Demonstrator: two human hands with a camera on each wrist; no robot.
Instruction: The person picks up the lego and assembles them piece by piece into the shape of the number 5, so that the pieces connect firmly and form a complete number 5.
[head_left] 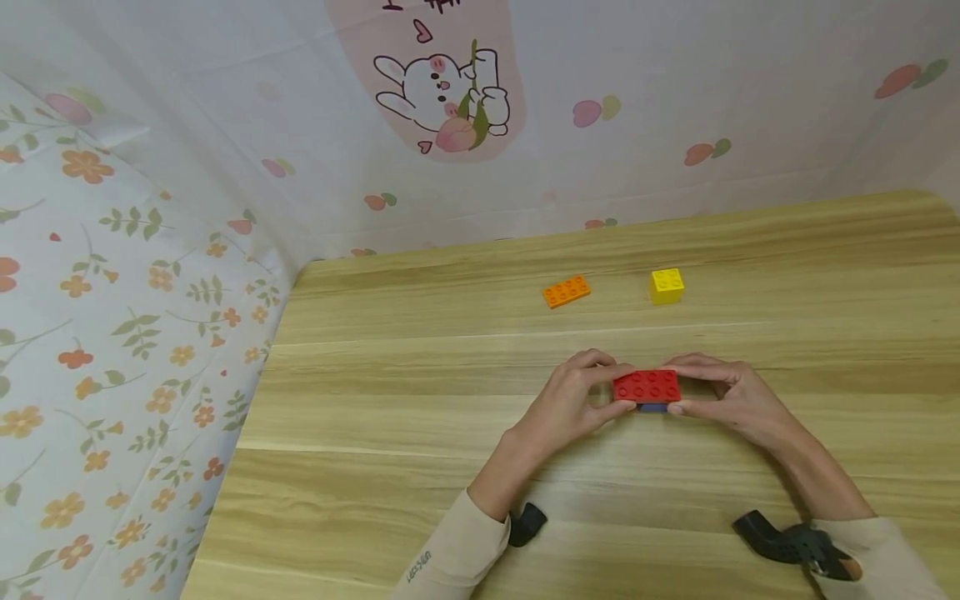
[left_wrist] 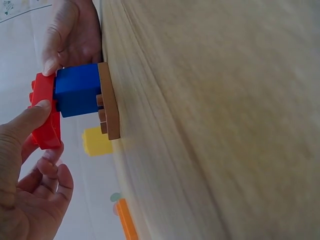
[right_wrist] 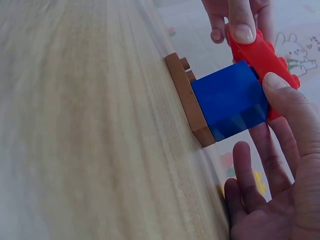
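Observation:
Both hands pinch a flat red building brick [head_left: 647, 387] with two rows of studs, one at each end. My left hand [head_left: 573, 397] has its thumb on the near long side, and my right hand [head_left: 738, 400] grips the other end in the same way. Right under the red brick is a blue brick [left_wrist: 78, 90], a taller block; the head view shows only a sliver of it. That block sits on one end of a flat brown brick [right_wrist: 186, 97], whose bare studs show beside it. The brown brick lies on the table.
Farther back on the wooden table [head_left: 420, 367] lie a flat orange brick [head_left: 567, 292] and, to its right, a yellow brick [head_left: 666, 287]. A printed cloth [head_left: 615, 58] hangs behind the table, with a flowered one [head_left: 142, 333] at the left.

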